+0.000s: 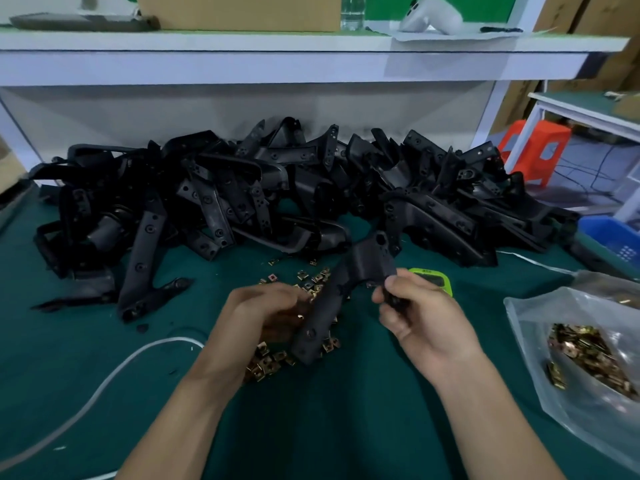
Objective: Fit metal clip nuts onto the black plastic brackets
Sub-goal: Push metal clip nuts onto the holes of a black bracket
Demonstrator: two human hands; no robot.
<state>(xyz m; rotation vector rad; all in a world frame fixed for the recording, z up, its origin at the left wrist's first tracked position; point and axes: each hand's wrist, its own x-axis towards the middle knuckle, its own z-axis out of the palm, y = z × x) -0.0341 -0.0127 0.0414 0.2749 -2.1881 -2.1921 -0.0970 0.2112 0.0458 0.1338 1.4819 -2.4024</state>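
Observation:
A black plastic bracket (343,292) hangs tilted above the green mat between my hands. My right hand (415,313) pinches its upper right arm between thumb and fingers. My left hand (266,313) is curled against the bracket's left side, and something brass glints under its fingers; whether it holds a clip nut is blurred. Loose brass clip nuts (270,363) lie scattered on the mat under and beyond the bracket. A large heap of black brackets (242,199) fills the back of the bench.
A clear plastic bag of clip nuts (585,355) lies at the right. A green timer (438,280) sits behind my right hand. A white cable (114,372) curves across the mat at left. A blue bin (613,240) stands far right, and a white shelf (277,60) runs overhead.

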